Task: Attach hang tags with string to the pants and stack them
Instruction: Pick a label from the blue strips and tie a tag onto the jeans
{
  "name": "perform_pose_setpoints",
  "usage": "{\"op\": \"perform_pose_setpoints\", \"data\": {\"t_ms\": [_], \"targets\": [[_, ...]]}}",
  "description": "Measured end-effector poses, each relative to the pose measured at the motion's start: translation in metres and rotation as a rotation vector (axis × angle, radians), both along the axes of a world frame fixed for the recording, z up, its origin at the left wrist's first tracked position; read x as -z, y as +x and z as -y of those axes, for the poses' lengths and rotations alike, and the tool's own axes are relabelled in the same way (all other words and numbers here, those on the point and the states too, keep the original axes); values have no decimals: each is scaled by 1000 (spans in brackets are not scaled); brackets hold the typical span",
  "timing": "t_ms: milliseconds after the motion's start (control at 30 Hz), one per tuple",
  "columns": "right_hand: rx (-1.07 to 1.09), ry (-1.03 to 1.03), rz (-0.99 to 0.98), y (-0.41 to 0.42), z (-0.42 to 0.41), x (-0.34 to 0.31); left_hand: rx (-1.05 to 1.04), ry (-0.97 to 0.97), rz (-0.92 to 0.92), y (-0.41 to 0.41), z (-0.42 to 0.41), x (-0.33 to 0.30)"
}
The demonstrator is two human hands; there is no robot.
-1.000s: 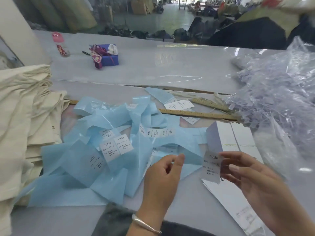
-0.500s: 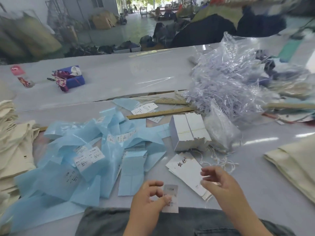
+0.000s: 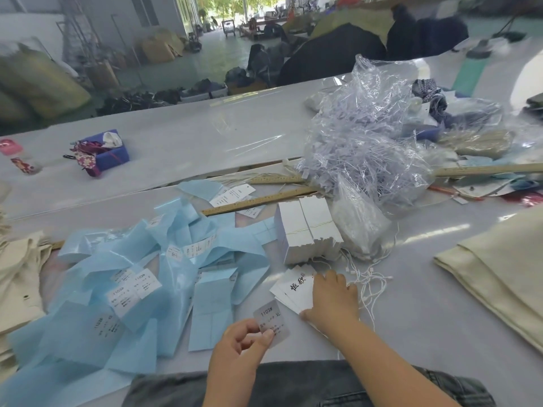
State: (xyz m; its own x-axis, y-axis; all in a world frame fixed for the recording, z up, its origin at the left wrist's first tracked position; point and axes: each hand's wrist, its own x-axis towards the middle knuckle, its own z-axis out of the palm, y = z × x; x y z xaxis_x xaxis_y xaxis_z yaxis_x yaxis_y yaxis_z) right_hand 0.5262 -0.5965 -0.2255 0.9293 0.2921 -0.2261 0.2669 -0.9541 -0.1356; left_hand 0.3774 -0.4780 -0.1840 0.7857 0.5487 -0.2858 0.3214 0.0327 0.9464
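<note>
A single view is being taken from head height, angled forward and down across the pale grey work table (image 3: 411, 304). The near table edge and both hands are being framed close at the bottom, wide-angle bending being seen at the margins. The open warehouse floor (image 3: 223, 54) is being caught far beyond.

The smooth pale grey tabletop (image 3: 188, 148) has a glossy sheen that mirrors the light, and the crinkled clear plastic bag of white tag fasteners (image 3: 364, 148) glints the same way. The light blue backing strips (image 3: 97, 336) look slick and faintly shiny, while the white paper hang tags (image 3: 295, 292), the long yellow wooden ruler (image 3: 258, 200) and the folded cream cloth pants (image 3: 499, 277) all look matt.
</note>
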Motion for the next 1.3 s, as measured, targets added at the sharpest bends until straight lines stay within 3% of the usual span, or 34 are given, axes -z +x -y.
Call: {"op": "perform_pose_setpoints", "data": {"t_ms": [300,567,700,800,933,1033,1300], "targets": [[43,26,-7,3,-2,0,-3,-39,-69,-4,2,4],[-115,97,210,-8,5,8,28,-14,-94,-9,3,4],[-155,398,248,-14,11,3,4,-13,-79,-13,4,2],[-106,738,255,-13,14,-15,-24,-1,-3,-17,3,-3],[170,1302,30,-6,23,-42,-88,-16,115,-24,4,-9],[358,1496,-120,1,32,-50,-84,-24,181,-32,7,-16],[371,1166,-146,5,40,-21,-31,-23,197,-52,13,-18]]}}
